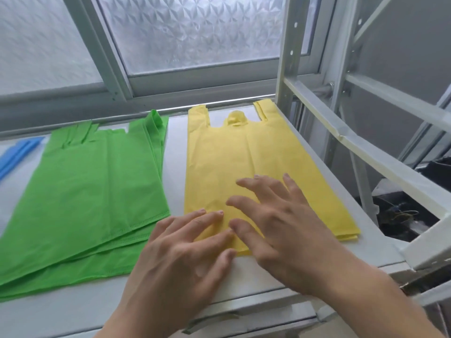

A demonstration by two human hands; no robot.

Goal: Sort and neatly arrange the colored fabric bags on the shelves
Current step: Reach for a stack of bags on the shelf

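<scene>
A stack of yellow fabric bags (234, 157) lies flat on the right part of the white shelf (175, 147), handles toward the window. My left hand (180, 259) rests palm down at the stack's near left corner, fingers spread on the fabric. My right hand (280, 223) lies flat over the stack's near middle, fingers apart. Neither hand grips anything. To the left lies a fanned stack of green fabric bags (92, 191). A blue fabric bag (17, 152) shows at the far left edge, mostly out of frame.
A frosted window (190, 32) with a grey frame stands behind the shelf. White metal shelf posts and rails (288, 69) rise on the right. Dark clutter with wires (400, 215) sits below on the right.
</scene>
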